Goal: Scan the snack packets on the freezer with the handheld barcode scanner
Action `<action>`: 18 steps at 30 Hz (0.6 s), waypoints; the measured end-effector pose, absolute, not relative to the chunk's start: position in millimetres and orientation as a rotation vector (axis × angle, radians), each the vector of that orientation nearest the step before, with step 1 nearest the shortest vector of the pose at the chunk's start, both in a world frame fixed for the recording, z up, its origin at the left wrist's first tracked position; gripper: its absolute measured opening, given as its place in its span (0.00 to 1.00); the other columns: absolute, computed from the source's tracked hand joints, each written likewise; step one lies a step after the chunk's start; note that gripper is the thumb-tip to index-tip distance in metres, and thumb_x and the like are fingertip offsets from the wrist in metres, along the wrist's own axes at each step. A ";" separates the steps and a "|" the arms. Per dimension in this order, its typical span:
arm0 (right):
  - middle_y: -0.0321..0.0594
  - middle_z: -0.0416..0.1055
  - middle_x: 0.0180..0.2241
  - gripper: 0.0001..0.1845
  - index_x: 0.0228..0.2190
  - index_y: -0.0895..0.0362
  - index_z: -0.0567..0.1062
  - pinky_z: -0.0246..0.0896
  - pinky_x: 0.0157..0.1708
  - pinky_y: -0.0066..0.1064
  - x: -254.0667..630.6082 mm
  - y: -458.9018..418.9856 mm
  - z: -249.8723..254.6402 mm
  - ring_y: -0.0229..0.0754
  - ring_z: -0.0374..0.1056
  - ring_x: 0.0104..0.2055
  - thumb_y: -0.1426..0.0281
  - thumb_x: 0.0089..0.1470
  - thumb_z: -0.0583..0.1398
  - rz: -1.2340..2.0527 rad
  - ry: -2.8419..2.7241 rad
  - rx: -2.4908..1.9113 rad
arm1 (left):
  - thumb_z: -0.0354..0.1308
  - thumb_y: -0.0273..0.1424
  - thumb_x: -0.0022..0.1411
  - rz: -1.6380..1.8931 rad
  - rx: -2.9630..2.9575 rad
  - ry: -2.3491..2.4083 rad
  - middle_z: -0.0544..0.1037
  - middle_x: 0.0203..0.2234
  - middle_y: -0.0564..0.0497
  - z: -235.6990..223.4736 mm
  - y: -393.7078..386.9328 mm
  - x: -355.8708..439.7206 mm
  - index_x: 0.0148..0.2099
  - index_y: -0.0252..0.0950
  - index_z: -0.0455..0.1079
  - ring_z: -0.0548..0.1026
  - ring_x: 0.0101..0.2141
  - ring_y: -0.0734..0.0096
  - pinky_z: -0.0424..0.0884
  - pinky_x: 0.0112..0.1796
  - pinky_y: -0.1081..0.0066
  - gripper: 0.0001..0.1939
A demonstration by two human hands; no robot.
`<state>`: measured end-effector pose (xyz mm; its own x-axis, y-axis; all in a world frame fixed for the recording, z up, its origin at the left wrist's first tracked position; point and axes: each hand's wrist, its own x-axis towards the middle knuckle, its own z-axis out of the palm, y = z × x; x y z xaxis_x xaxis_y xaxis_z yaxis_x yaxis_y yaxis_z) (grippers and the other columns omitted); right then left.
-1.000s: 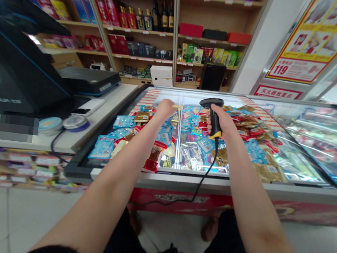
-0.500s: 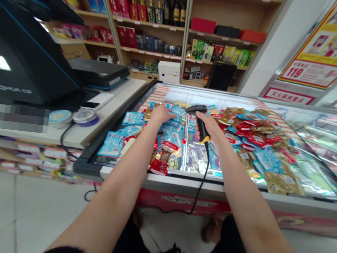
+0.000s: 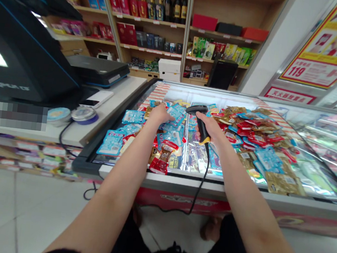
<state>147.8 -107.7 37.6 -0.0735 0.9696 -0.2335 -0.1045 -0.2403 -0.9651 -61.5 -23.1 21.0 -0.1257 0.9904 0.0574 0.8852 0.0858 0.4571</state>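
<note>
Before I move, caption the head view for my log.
Left hand on a blue packet, right hand gripping a corded scanner, over a glass-topped case strewn with colourful packets.

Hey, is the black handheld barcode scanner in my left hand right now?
No, the black handheld barcode scanner is in your right hand.

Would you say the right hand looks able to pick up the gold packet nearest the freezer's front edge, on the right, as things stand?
Probably not: the right hand is wrapped around the barcode scanner, so its fingers seem taken, although the gold packet lies mostly uncovered.
</note>
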 end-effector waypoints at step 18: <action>0.33 0.68 0.17 0.17 0.31 0.54 0.68 0.59 0.11 0.26 161.2 -107.2 38.9 0.37 0.63 0.13 0.54 0.60 0.62 1.426 -1.046 -1.144 | 0.62 0.31 0.50 1.251 1.725 1.587 0.76 0.25 0.54 8.3 -12.1 -40.4 0.38 0.34 0.74 0.75 0.30 0.68 0.71 0.35 0.72 0.11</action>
